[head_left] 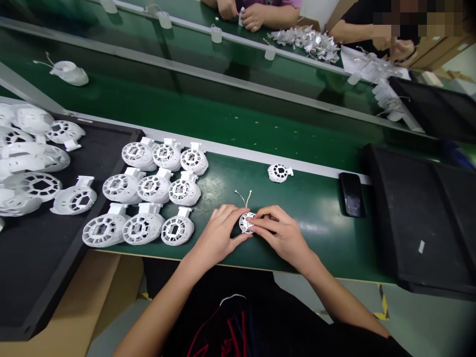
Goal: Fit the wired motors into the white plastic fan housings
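Note:
Near the front edge of the green bench, my left hand (222, 229) grips a small round white plastic part (244, 224) between thumb and fingers. Two thin wires (246, 199) with small connectors stick out from its far side. My right hand (280, 232) reaches in from the right, its fingertips pressed onto the top of the same part and covering some of it. Whether the right fingers pinch something small there is hidden. To the left stand rows of white slotted housings (178, 229), each with a tab. Beyond my hands lies a single white slotted piece (278, 172).
A black tray (33, 263) with more white housings is at the left. At the right are a black phone (351, 194) and a black tray (427, 218). Past the conveyor belt (178, 106), co-workers' hands (253, 17) work near a pile of small parts (308, 42).

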### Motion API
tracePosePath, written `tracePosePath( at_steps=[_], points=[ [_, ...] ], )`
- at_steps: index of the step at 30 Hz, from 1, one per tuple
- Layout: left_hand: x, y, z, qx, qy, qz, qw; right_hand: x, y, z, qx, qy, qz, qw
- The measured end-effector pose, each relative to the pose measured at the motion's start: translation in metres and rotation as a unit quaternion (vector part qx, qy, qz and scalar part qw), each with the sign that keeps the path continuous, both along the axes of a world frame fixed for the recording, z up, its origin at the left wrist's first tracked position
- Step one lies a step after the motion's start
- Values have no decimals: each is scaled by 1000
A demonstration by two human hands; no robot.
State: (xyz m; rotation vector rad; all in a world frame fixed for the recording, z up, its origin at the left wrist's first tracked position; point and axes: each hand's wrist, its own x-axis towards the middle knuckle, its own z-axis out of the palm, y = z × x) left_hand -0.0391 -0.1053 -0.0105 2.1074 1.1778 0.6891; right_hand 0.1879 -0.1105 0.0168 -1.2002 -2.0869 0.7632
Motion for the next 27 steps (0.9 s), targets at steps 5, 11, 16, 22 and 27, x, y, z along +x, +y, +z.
tracePosePath(
  at_steps=[5,11,16,22,27],
  points=[
    [-2,2,-2,-1,-8,-10,1000,-1,6,8,29,-54,21,998],
    [-3,3,3,-12,-2,-24,1000,-3,11,17,50,-119,62,990],
    [-2,1,4,3,3,-21,1000,22,52,32,4,-147,-113,983],
    [-1,-5,0,29,-2,4,1000,25,94,19,5,-327,-209,922],
    [0,-8,-1,26,-7,38,999,30,65,24,-46,-208,-118,970]
  ],
)
